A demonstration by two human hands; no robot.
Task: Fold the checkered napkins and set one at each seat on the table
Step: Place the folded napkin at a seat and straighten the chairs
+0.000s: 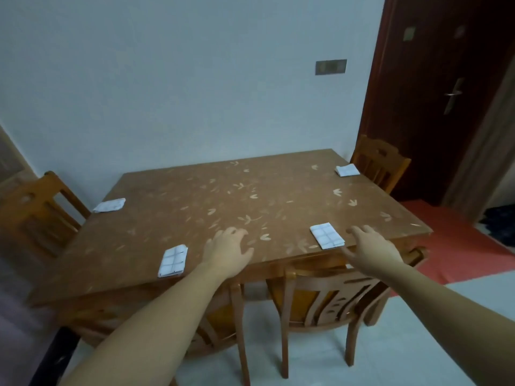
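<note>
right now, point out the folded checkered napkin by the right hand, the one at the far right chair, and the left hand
near-right folded white checkered napkin (pixel 327 235): head view, middle of its top
far-right folded white checkered napkin (pixel 347 170): head view, middle of its top
left hand (pixel 227 250): head view, back of the hand

Far napkin (pixel 347 170) checks too blurred; door (pixel 434 93) partly beyond the top edge.
</note>
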